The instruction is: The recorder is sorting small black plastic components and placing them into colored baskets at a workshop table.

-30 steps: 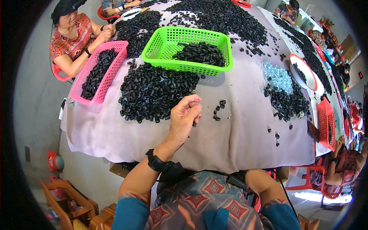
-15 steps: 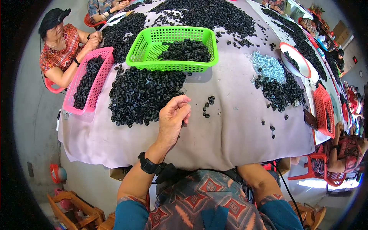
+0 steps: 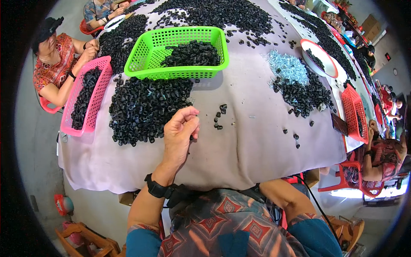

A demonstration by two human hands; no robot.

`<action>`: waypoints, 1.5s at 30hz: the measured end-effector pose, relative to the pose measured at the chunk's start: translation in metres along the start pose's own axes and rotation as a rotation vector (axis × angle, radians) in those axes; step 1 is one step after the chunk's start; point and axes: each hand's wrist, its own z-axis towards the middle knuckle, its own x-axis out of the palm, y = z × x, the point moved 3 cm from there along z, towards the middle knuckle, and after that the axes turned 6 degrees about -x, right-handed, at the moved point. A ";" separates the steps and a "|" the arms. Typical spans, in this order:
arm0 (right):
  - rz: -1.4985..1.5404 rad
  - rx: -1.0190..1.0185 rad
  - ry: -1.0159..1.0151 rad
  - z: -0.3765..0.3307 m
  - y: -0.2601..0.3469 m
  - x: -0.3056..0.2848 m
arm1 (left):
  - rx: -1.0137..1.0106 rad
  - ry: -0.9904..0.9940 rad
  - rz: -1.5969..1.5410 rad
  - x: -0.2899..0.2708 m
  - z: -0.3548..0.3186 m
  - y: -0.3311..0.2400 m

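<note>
My left hand (image 3: 181,128) is raised over the mauve cloth (image 3: 209,162), its fingers curled and the thumb pressed against them. Whatever may be in that pinch is hidden or too small to make out. Beside it on the left spreads a pile of small black plastic clips (image 3: 145,109), with a few shiny metal bits among them. Just right of the fingertips lie several loose black clips (image 3: 220,113). My right forearm (image 3: 284,192) reaches the table's near edge, where the right hand is out of sight.
Behind the pile stands a green basket (image 3: 177,73) partly filled with black clips. A pink basket (image 3: 100,92) is at left, near a seated person (image 3: 58,64). Toward the right are small clear-blue metallic pieces (image 3: 287,68), a red-rimmed bowl (image 3: 327,68) and a dark phone (image 3: 339,124).
The whole view has shifted, so the table's things sit slightly further left in the picture. My left hand keeps the same pinched pose beside the pile.
</note>
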 end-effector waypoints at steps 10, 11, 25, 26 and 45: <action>-0.006 -0.033 -0.057 -0.019 0.019 -0.012 | 0.012 -0.022 0.036 0.001 -0.002 -0.001; -0.004 -0.038 -0.061 -0.021 0.021 -0.013 | 0.013 -0.018 0.048 0.001 -0.003 0.000; 0.066 -0.502 -0.066 -0.054 0.134 -0.047 | -0.050 0.039 0.081 0.010 0.001 0.000; 0.068 -0.502 -0.064 -0.058 0.148 -0.057 | -0.055 0.047 0.074 0.008 0.001 0.002; -0.528 -0.089 -0.015 -0.013 0.073 -0.031 | -0.131 0.328 0.054 0.015 -0.013 -0.003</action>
